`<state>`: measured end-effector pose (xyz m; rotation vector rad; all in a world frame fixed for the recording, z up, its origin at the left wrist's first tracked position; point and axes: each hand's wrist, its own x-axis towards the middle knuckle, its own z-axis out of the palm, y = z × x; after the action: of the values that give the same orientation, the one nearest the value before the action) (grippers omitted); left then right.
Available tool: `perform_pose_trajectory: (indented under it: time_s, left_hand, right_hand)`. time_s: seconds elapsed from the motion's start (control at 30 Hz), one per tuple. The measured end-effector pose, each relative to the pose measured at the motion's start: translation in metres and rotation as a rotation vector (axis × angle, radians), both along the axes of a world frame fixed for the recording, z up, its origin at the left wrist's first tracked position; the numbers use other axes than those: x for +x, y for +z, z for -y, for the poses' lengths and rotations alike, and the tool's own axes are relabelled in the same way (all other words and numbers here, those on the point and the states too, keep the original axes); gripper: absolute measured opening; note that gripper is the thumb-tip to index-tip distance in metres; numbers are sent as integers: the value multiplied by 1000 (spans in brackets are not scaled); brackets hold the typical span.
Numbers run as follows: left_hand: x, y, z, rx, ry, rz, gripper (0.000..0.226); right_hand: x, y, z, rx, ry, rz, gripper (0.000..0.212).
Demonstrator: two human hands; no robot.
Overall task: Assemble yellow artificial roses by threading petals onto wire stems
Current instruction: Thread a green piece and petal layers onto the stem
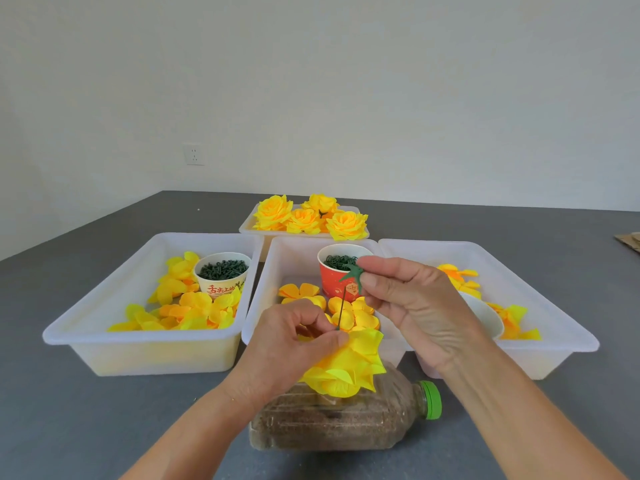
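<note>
The left hand (294,336) grips the half-built rose (349,367), petals down, above the capped bottle (346,424) lying on its side. A thin wire stem (341,308) rises from the rose. The right hand (412,299) pinches a green star-shaped piece (353,273) at the stem's top. Both hands work over the near edge of the middle tray (263,306). Bare grey table (104,410) lies left of the bottle.
</note>
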<state>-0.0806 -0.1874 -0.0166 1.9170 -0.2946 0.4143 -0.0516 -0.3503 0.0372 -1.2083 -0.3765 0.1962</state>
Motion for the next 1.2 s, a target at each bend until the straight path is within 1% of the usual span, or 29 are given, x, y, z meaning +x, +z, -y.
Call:
perform_pose_trajectory:
  time_s: [0.27, 0.37, 0.6, 0.7, 0.93, 1.0, 1.1, 1.2]
  left_hand:
    - [0, -1, 0, -1, 8, 7, 29]
    - [0, -1, 0, -5, 8, 6, 29]
    - [-1, 0, 0, 3, 10, 3, 28]
    - [-1, 0, 0, 7, 15, 5, 28]
    - [-1, -1, 0, 14, 19, 5, 28]
    - [-1, -1, -1, 16, 22, 4, 28]
    - [0, -1, -1, 28, 24, 20, 31]
    - [-1, 0, -3, 27, 4, -1, 26]
  right_hand:
    - [-5, -6, -6, -115, -4, 85, 19]
    - [-5, -8, -6, -153, -16, 89, 21]
    - [-4, -4, -6, -181, 2, -7, 25]
    - [-3, 0, -5, -211, 0, -43, 21]
    - [-5, -5, -5, -211, 32, -136, 16]
    - [-7, -8, -5, -273, 5, -125, 12]
    - [-10, -12, -6, -405, -50, -52, 15]
    - [-11, -14, -5, -465, -74, 13, 13]
